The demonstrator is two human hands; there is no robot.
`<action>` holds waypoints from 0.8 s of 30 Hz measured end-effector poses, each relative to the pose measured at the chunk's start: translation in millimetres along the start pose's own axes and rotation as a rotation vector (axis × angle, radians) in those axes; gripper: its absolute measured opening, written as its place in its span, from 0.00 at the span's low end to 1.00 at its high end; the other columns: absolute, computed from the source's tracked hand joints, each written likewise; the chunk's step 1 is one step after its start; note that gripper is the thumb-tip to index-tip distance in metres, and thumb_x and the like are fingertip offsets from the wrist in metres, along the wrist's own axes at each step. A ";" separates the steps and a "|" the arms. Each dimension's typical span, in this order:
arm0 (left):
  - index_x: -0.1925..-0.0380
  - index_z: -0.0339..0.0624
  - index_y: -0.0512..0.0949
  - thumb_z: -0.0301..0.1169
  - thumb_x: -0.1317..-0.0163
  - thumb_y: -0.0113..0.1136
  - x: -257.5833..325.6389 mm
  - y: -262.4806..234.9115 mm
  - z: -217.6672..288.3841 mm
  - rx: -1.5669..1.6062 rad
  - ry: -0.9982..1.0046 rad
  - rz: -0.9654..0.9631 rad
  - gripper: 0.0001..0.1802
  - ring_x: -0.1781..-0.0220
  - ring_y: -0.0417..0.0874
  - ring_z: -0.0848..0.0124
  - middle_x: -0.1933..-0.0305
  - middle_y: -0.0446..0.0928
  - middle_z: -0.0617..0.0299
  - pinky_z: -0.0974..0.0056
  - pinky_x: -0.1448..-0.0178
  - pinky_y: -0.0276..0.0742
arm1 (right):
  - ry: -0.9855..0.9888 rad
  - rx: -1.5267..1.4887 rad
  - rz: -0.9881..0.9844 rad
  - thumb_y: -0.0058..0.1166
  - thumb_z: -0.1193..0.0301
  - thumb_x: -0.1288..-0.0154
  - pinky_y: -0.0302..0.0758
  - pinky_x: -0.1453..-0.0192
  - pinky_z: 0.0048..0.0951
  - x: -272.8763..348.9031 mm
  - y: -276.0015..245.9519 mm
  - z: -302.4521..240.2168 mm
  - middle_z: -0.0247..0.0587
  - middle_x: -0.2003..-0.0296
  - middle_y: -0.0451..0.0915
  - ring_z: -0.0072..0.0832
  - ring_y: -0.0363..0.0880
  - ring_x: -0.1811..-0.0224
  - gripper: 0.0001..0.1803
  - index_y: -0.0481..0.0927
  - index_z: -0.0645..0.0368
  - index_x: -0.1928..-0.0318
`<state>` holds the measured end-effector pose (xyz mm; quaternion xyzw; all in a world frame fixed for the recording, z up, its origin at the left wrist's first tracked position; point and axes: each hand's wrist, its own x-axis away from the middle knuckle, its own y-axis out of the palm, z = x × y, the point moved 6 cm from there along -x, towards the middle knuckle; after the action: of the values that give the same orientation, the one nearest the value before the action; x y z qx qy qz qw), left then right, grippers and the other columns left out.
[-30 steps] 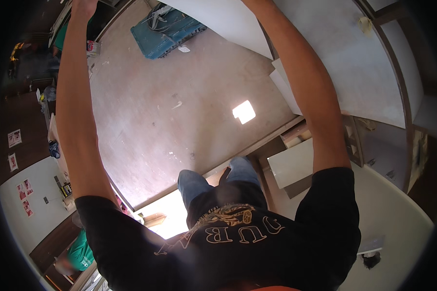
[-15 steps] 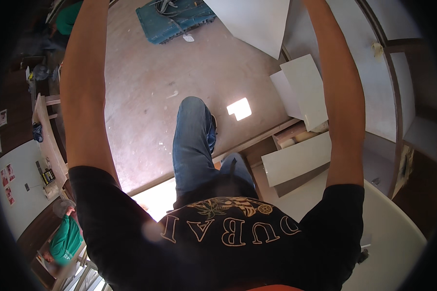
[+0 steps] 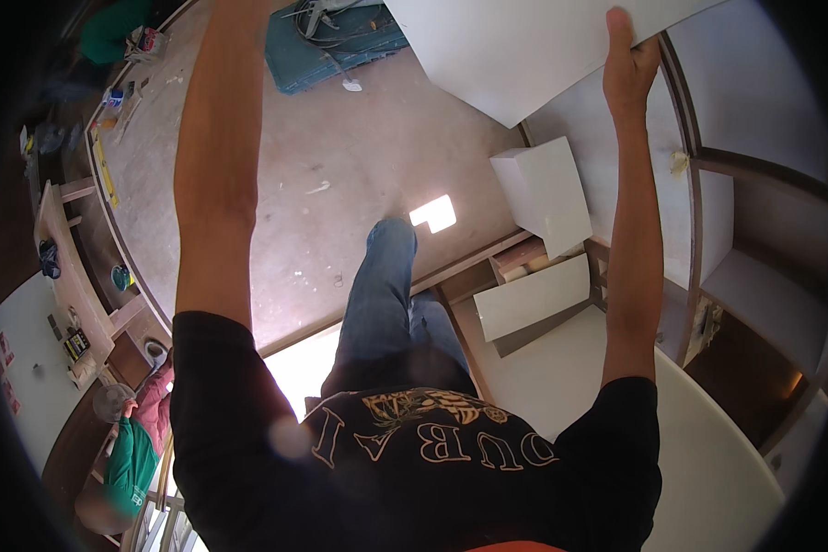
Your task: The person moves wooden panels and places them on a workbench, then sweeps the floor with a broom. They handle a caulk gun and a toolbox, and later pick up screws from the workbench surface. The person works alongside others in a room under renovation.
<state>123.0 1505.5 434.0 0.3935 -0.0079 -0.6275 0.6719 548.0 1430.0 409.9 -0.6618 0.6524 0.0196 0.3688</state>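
A large white panel (image 3: 515, 55) fills the upper middle of the view, its lower corner pointing down toward the floor. My right hand (image 3: 630, 72) grips the panel's right edge, the thumb lying over its face and the fingers partly hidden behind it. My left forearm (image 3: 216, 138) reaches up past the top of the picture. The left hand itself lies outside the frame, so its hold cannot be seen.
A teal case (image 3: 340, 55) with cables on it lies on the worktop (image 3: 313, 166). White board pieces (image 3: 543, 198) and an offcut (image 3: 534, 299) are at right, beside open shelving (image 3: 754, 267). A person in green (image 3: 131, 460) is at lower left; a wooden bench (image 3: 78, 239) stands nearby.
My right hand has come into view at the panel's edge, and more of the panel shows. The whole view has shifted, with both forearms placed differently.
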 end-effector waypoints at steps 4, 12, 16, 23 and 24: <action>0.32 0.38 0.51 0.60 0.31 0.33 22.4 23.1 -8.5 -0.133 -0.008 0.207 0.41 0.28 0.58 0.62 0.29 0.57 0.55 0.59 0.28 0.55 | 0.104 -0.043 -0.100 0.56 0.51 0.37 0.67 0.42 0.33 4.1 -8.5 -35.7 0.48 0.49 0.74 0.32 0.72 0.46 0.32 0.70 0.66 0.44; 0.32 0.43 0.52 0.61 0.33 0.35 78.9 31.6 26.8 -0.145 0.015 0.418 0.40 0.31 0.60 0.59 0.31 0.58 0.56 0.52 0.29 0.57 | 0.778 -0.149 -0.073 0.53 0.39 0.43 0.55 0.30 0.43 49.8 -18.3 -31.0 0.49 0.36 0.56 0.40 0.56 0.32 0.51 0.53 0.61 0.32; 0.33 0.47 0.55 0.62 0.33 0.30 108.6 37.1 20.1 -0.179 -0.168 0.917 0.39 0.32 0.61 0.62 0.32 0.61 0.61 0.61 0.30 0.58 | 0.823 -0.466 -0.119 0.45 0.40 0.36 0.45 0.27 0.48 73.3 -13.0 -45.0 0.37 0.32 0.56 0.32 0.49 0.27 0.43 0.52 0.54 0.30; 0.52 0.40 0.68 0.57 0.33 0.32 123.5 30.6 16.4 -0.175 0.094 1.122 0.31 0.66 0.77 0.62 0.65 0.76 0.54 0.58 0.52 0.74 | 0.980 -1.354 0.260 0.44 0.55 0.33 0.61 0.34 0.36 62.5 -17.4 -27.7 0.40 0.42 0.70 0.27 0.67 0.40 0.29 0.65 0.62 0.39; 0.56 0.39 0.70 0.56 0.32 0.33 120.6 29.5 6.0 -0.165 0.139 1.118 0.30 0.72 0.77 0.62 0.71 0.76 0.53 0.59 0.56 0.75 | 1.217 -1.206 0.245 0.46 0.58 0.34 0.59 0.33 0.42 74.8 -13.9 4.3 0.41 0.40 0.69 0.30 0.63 0.37 0.27 0.66 0.59 0.39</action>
<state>170.3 1397.1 395.7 0.3160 -0.1215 -0.1475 0.9293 573.2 1367.0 375.2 -0.5650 0.6815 0.0442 -0.4631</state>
